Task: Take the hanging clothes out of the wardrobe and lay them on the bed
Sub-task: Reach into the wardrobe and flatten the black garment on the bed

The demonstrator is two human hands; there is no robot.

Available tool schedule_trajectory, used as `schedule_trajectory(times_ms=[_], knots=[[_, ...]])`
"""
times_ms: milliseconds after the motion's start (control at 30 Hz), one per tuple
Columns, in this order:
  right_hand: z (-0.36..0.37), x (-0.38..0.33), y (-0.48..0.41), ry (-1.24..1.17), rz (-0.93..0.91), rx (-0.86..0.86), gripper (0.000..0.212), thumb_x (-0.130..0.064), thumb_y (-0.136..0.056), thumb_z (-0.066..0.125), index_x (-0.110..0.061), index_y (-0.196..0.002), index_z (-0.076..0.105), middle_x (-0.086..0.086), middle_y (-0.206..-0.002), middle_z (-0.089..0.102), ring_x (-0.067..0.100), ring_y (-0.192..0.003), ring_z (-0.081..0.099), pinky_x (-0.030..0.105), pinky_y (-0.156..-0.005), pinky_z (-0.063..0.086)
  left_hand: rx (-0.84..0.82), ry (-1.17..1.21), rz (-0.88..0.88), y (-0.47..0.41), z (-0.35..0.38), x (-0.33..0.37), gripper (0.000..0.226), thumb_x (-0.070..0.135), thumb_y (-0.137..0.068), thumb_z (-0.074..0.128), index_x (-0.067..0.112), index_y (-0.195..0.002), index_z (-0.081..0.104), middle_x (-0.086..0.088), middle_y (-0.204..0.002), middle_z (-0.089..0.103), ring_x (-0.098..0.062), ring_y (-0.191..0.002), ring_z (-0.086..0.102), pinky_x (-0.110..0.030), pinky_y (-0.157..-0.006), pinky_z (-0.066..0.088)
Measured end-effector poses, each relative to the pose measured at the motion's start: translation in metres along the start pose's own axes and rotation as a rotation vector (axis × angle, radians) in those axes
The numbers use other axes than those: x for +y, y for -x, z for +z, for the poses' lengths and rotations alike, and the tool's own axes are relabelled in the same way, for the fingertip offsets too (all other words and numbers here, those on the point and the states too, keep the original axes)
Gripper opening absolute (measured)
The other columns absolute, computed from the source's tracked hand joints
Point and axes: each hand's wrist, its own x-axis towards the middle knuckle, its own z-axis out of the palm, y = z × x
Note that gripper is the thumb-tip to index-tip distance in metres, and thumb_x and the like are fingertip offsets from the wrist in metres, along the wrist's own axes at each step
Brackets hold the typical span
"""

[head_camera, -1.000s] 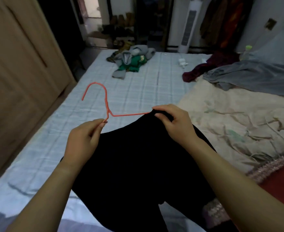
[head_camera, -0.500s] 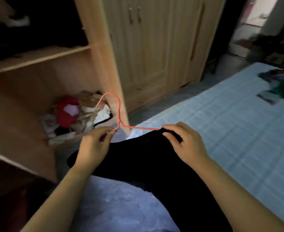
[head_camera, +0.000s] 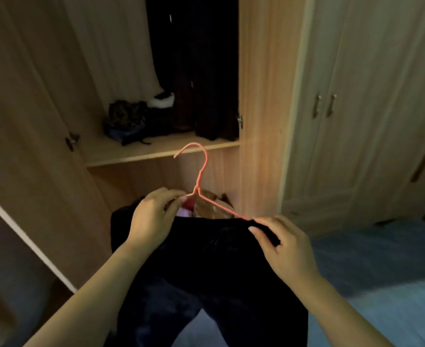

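A black garment (head_camera: 206,261) hangs on an orange wire hanger (head_camera: 201,176), held up in front of the open wardrobe (head_camera: 261,96). My left hand (head_camera: 153,221) pinches the hanger at the base of its hook, over the garment's left shoulder. My right hand (head_camera: 286,246) grips the garment's right shoulder where the hanger arm enters the fabric. Dark clothes (head_camera: 201,71) hang inside the wardrobe, above a shelf (head_camera: 156,149). The bed's pale blue sheet (head_camera: 381,284) shows at the lower right.
The open wardrobe door (head_camera: 31,121) stands at the left. Folded dark items (head_camera: 133,121) lie on the shelf, and colourful clothes (head_camera: 206,209) sit in the compartment below it. Closed wardrobe doors with two handles (head_camera: 324,106) are at the right.
My view has swung left from the bed to the open wardrobe. Both hands keep the same hold on the hanger and black garment, now raised before the shelf.
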Motion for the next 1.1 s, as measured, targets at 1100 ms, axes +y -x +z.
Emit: schedule_trajectory(times_ms=[1100], knots=[[0.233,-0.086,-0.772,0.201,-0.204,0.602,0.007,-0.032,-0.089,0.059,-0.032,-0.095,0.063,-0.004,-0.081,0.061,0.017,-0.064,0.056,0.028,-0.058,0.040,0.479,-0.266,0.425,-0.685,-0.166,-0.233,0.070,0.066,-0.080,0.014,0.036,-0.138,0.040,0.002,-0.149,0.033,-0.021,-0.136,0.030,-0.039,-0.108,0.030]])
